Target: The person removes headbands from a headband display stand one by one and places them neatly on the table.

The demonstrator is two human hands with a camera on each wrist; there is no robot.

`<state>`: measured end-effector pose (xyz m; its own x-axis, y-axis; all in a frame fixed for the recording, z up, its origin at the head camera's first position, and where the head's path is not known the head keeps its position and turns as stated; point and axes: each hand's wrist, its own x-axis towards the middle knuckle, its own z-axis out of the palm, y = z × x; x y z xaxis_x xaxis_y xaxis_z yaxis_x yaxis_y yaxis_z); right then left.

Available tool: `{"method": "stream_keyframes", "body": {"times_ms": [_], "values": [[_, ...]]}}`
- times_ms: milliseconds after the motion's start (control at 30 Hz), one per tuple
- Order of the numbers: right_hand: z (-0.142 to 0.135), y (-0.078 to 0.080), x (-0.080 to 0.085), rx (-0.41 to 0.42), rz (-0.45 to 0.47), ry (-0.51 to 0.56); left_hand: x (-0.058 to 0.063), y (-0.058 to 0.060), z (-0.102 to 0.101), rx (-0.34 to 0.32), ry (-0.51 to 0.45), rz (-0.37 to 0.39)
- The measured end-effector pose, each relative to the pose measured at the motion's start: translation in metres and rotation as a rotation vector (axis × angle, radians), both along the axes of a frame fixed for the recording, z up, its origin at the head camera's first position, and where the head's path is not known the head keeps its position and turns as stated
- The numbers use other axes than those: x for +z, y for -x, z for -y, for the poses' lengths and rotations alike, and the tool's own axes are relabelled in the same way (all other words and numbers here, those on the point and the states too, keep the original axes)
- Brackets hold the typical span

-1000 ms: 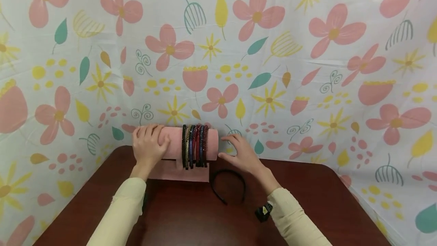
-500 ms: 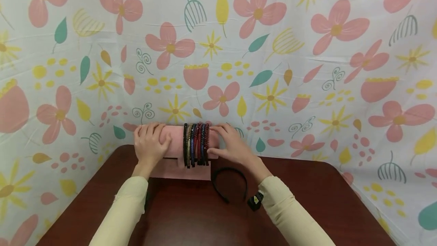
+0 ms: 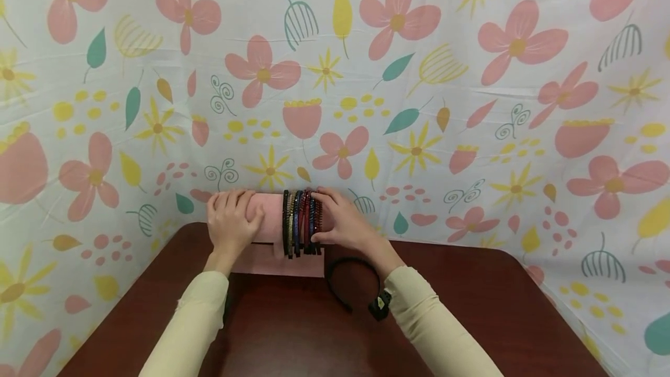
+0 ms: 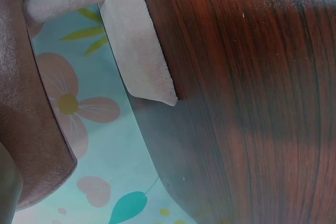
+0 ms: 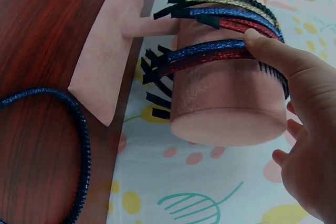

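The head view looks forward and down over the bench (image 3: 282,330), far enough back to take in the patterned cloth (image 3: 335,34) behind; the left wrist view sits close, turned sideways, facing one end of the pink stand (image 4: 137,45); the right wrist view, also near, faces the other end and the headbands (image 5: 210,50); it shares these and the loose headband (image 5: 84,148) with the head view; all three catch the stand.

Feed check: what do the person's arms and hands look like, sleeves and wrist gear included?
The left sleeve and right sleeve are pale yellow, ending near the wrists. The left hand and right hand wear no gloves. A small black device with a yellowish mark sits at the right wrist.
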<state>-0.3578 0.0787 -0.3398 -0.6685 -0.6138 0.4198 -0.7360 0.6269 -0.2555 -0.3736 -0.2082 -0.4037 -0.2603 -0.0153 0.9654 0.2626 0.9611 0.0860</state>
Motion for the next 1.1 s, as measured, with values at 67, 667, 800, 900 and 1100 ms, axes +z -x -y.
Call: {"method": "stream_keyframes", "body": {"times_ms": [67,667,800,900,1100], "values": [[0.0,0.0,-0.001,-0.01,0.012,-0.015,0.0,0.0,-0.001,-0.002,-0.002,-0.003],[0.0,0.007,-0.008,-0.097,-0.001,-0.11,0.0,-0.001,-0.003,-0.014,-0.015,0.018],[-0.002,0.007,-0.01,-0.102,-0.026,-0.114,-0.001,-0.001,-0.002,-0.009,-0.013,0.018],[-0.003,0.008,-0.01,-0.104,-0.049,-0.109,-0.001,-0.001,-0.001,-0.003,-0.009,0.015],[-0.009,0.008,-0.012,-0.117,-0.059,-0.089,0.0,-0.002,0.0,-0.004,-0.006,0.018]]}}
